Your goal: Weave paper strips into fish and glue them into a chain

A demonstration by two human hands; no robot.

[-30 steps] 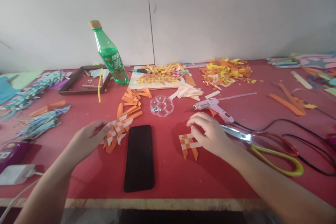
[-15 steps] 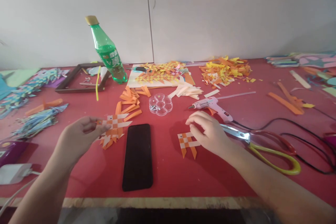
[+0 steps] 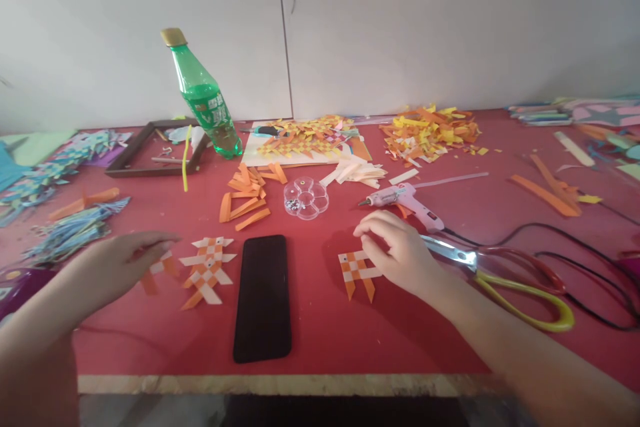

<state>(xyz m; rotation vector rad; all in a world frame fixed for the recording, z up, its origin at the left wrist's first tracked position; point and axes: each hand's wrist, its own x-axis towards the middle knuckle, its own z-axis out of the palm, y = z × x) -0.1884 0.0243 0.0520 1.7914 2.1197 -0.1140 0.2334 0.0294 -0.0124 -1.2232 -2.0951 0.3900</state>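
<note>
Head view. Left hand (image 3: 117, 267): fingers stretched forward, thumb a little below them. A blurred orange-and-white woven paper piece (image 3: 167, 265) lies at the fingertips; cannot tell whether it is pinched or only touched. Right hand (image 3: 400, 253): loosely curled, thumb tip close to forefinger, no paper seen between the tips; palm hidden. One checked paper fish (image 3: 354, 267) sits on the red table (image 3: 325, 340) just beside it, a pale strip running toward the hand.

Between left hand and black phone (image 3: 263, 300): overlapping woven fish (image 3: 209, 270), strip ends splayed. Flower-shaped tray (image 3: 306, 199) beyond, small eyes in one cup. Glue gun (image 3: 400, 199) and scissors (image 3: 470, 260) near right forearm.

Handling notes (judgement): take each piece by its checked middle, since loose strip ends would bend or pull out. Set down flat, release straight up so neighbours don't drag. Keep right wrist off scissor blades and paper clear of the glue nozzle, possibly hot.
</note>
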